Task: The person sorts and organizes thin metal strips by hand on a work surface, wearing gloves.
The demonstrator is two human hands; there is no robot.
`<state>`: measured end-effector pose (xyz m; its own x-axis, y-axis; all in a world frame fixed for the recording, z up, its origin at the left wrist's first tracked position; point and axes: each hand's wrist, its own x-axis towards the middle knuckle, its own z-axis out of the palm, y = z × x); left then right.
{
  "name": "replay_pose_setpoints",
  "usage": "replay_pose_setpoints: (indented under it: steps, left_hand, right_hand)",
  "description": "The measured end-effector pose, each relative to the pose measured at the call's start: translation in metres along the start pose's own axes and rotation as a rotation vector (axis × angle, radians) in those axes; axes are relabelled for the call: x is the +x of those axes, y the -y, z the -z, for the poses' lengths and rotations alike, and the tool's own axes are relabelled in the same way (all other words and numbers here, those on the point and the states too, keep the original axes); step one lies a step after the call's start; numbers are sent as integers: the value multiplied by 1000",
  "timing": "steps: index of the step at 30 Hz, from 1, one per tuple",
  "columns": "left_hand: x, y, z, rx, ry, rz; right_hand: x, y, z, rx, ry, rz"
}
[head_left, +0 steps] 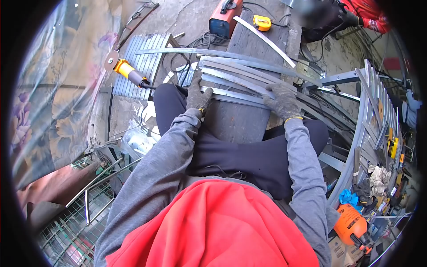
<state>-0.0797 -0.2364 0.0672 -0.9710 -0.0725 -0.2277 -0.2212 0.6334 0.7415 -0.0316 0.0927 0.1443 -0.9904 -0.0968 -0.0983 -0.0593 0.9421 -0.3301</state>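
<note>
Several flat silver metal strips [240, 75] lie side by side across a dark wooden plank [235, 122] in front of me. My left hand [194, 96], in a grey glove, grips the left end of the nearest strip, its thumb lying on top. Farther right, my right hand [283, 102], gloved too, has its fingers closed over the strips near their right part. The fingers' undersides are hidden. A longer curved strip [191, 51] lies beyond the bundle and reaches past it on the left.
An angle grinder [128, 72] rests on a slatted metal piece [138, 58] at left. A red machine [224, 20] and a yellow tape measure [262, 23] sit at the back. A curved metal frame [356, 133] and orange sprayer [351, 224] stand right. Another person [367, 15] is at top right.
</note>
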Motion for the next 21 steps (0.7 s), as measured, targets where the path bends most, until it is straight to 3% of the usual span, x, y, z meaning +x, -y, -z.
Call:
replay_pose_setpoints:
  steps: [2,4,9,11,13,16,19,21]
  left_hand:
    - [-2,-3,-1,8,-39,-25]
    - [-1,2,-5,22,-40,-61]
    - [-1,-2,-5,116,-65,-127]
    - [-1,-3,-7,177,-123,-199]
    - [-1,-5,-10,272,-201,-392]
    - [-13,-26,-8,450,-28,-540]
    - [-27,-40,-29,662,86,-565]
    - [-35,-50,-46,742,152,-480]
  right_hand:
    - [0,-4,13,32,-42,29]
    - [0,-18,20,160,60,-29]
    - [-4,-67,2,128,-18,-103]
    - [-2,-59,22,120,-11,-122]
    - [1,-55,31,128,0,-134]
    - [0,-50,28,45,-83,-231]
    - [3,-51,32,-23,-142,-164]
    - [-4,-46,40,-17,-139,-178]
